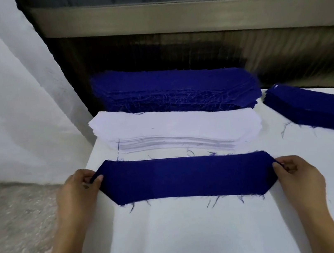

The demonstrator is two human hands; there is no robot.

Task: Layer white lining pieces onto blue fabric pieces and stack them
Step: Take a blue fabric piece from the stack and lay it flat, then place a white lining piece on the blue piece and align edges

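Observation:
A long blue fabric piece (186, 177) with angled ends lies stretched across the white table (199, 230). My left hand (78, 191) pinches its left tip and my right hand (297, 176) pinches its right tip. Just behind it sits a thick stack of white lining pieces (173, 129). Farther back is a tall stack of blue fabric pieces (173, 90) with frayed threads.
Another stack of blue pieces (319, 108) lies at the right on the table. A dark window sill and wall (188, 17) run behind the stacks. White cloth (5, 96) hangs at the left, above a speckled floor (14, 225) past the table's left edge.

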